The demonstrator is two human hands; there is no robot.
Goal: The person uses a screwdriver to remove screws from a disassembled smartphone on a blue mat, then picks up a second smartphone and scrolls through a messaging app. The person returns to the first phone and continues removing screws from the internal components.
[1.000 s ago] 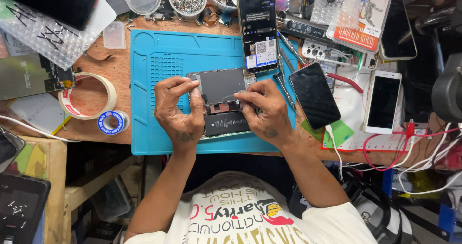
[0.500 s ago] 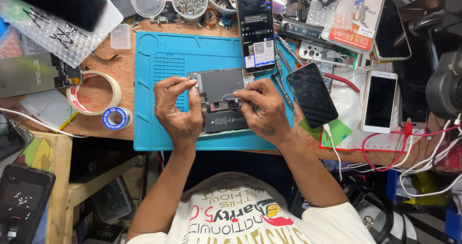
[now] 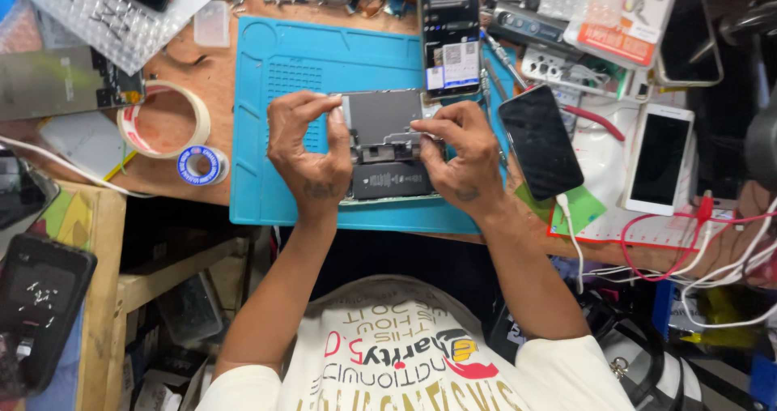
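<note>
Head view: an opened phone (image 3: 387, 148), back already off and dark battery exposed, is pinched at its edges on the blue mat (image 3: 275, 119) by the left hand (image 3: 312, 148) and right hand (image 3: 457, 156), reassembly not yet seen.

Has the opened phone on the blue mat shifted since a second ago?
No. The opened phone sits in the same spot on the blue mat, below the lit phone.

Bare blue mat (image 3: 283, 63) lies open left of the left hand (image 3: 312, 156), and along its near edge. A lit phone (image 3: 450, 34) stands just beyond the opened phone (image 3: 387, 144); a dark phone (image 3: 540, 141) crowds the right hand (image 3: 461, 156). Tape rolls (image 3: 166, 123) block the surface (image 3: 218, 87) left of the mat.
</note>
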